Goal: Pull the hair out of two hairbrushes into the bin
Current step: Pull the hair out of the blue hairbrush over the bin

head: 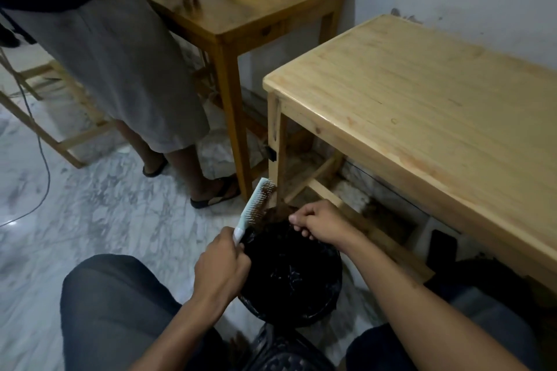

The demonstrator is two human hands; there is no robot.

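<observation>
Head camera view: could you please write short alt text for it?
Seen from above, a seated person's left hand holds a pale hairbrush over a black-lined bin while the right hand pinches brown hair from its bristles.

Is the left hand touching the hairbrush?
Touching. The head view shows the left hand closed around the handle of the hairbrush, which is held over the bin.

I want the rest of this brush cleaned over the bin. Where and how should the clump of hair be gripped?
Pinch the brown hair clump at its loose edge, coming from the right, bristle side. The hairbrush is held by its handle in the left hand, bristles facing right; the right hand is already there, above the bin.
</observation>
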